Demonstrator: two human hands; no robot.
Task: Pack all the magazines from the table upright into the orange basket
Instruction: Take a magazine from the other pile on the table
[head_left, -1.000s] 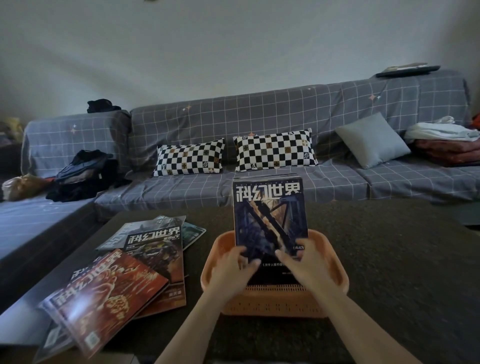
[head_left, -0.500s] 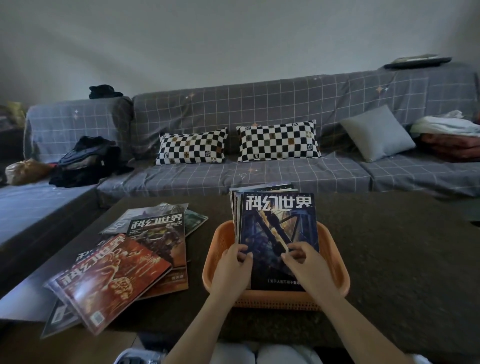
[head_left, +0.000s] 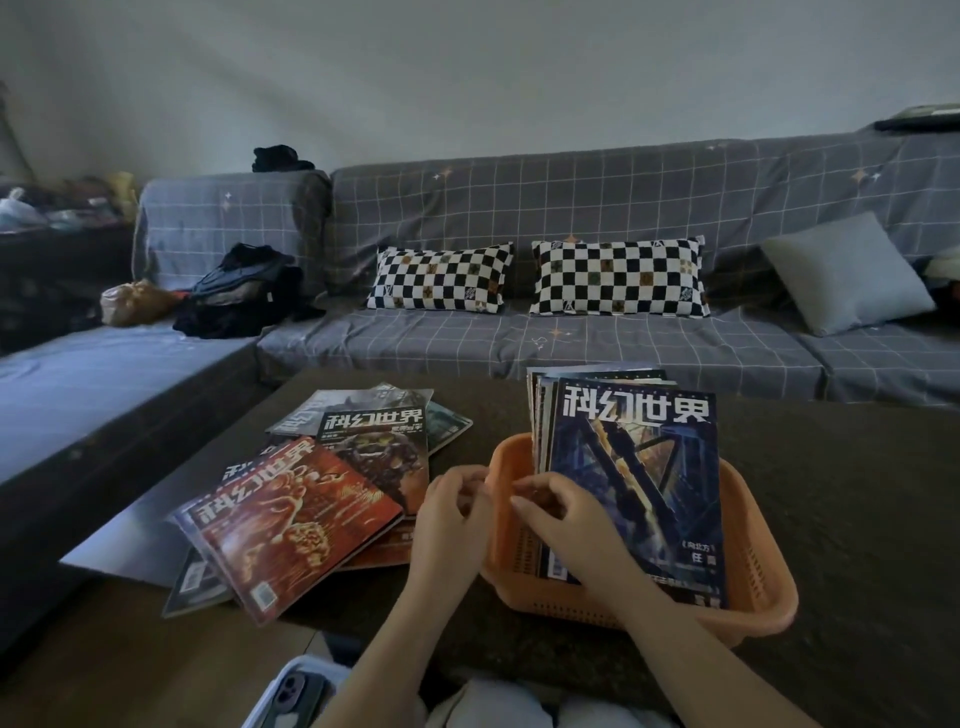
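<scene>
An orange basket (head_left: 759, 590) stands on the dark table (head_left: 852, 519). Several magazines stand upright in it, leaning back, with a blue-covered one (head_left: 641, 467) in front. My right hand (head_left: 569, 522) hovers over the basket's left part, in front of the blue cover's lower left corner, fingers loosely curled and holding nothing. My left hand (head_left: 452, 514) is just outside the basket's left rim, fingers loosely curled, nothing in it. Left of the basket lies a loose pile of magazines, a red one (head_left: 291, 519) on top nearest me and a dark one (head_left: 382, 449) behind it.
A grey checked sofa (head_left: 571, 208) runs behind and to the left of the table, with two chequered pillows (head_left: 441, 278) and a grey cushion (head_left: 847, 273). A phone (head_left: 291, 696) lies at my lap. The red magazine overhangs the table's near edge.
Both hands have let go of the blue magazine and shifted left; it now rests in the basket against the others. The view has turned left.
</scene>
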